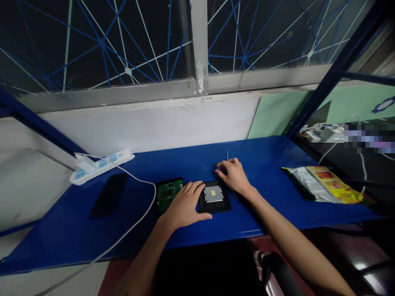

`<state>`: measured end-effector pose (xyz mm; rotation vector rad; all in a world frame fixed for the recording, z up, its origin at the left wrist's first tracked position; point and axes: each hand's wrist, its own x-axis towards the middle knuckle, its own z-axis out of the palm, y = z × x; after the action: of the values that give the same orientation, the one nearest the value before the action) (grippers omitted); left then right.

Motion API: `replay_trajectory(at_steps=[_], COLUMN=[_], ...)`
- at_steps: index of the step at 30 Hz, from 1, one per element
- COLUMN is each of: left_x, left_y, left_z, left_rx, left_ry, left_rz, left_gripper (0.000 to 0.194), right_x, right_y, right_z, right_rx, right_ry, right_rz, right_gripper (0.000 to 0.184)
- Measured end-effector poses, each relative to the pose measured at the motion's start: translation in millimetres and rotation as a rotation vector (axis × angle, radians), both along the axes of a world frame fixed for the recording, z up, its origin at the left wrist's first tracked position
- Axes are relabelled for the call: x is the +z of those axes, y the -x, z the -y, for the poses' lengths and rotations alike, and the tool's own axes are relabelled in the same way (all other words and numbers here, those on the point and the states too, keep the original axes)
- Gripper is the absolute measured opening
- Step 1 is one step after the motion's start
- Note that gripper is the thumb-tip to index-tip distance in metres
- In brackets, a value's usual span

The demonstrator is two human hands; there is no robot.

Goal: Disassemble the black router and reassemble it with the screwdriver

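Note:
My left hand (186, 204) lies palm down with its fingers stretched out and the thumb apart. Its fingertips reach the left edge of a black square casing (226, 203), which has a silver metal plate (217, 193) with a small yellowish square at its middle. Left of that hand, partly covered by it, sits a green circuit board (166, 193) in a dark frame. Beyond the casing, my right hand (233, 174) has its fingers curled together close to the tabletop; what they hold is too small to name. A thin metal rod (227, 155) shows just behind these fingers.
Tiny dark pieces, possibly screws (204, 172), lie on the blue table (191, 162). A dark flat phone-like slab (109, 195) and a white power strip (103, 165) with a trailing cable (135, 224) are at left. A shiny yellow-and-silver packet (327, 185) lies at right.

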<state>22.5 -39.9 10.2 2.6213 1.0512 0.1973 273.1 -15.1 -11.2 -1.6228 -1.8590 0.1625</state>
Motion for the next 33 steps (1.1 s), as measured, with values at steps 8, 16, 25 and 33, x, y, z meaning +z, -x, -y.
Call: replay_trajectory(at_steps=[8, 16, 25, 33], left_x=[0.7, 3.2, 1.4, -4.0], left_y=[1, 2, 1, 3], left_z=[-2, -8, -9, -9], left_rx=[-0.008, -0.038, -0.016, 0.007], left_ry=[-0.004, 0.026, 0.067, 0.083], left_rz=[0.009, 0.018, 0.06, 0.069], left_gripper=[0.091, 0.09, 0.094, 0.098], right_x=[-6.1, 24.0, 9.4, 14.4], right_y=[0, -9, -8, -8], right_z=[0, 22, 43, 41], right_rx=[0.025, 0.411, 0.469, 0.547], right_ry=[-0.017, -0.013, 0.047, 0.049], right_rz=[0.107, 0.177, 0.24, 0.135], right_gripper=[0.018, 0.04, 0.058, 0.048])
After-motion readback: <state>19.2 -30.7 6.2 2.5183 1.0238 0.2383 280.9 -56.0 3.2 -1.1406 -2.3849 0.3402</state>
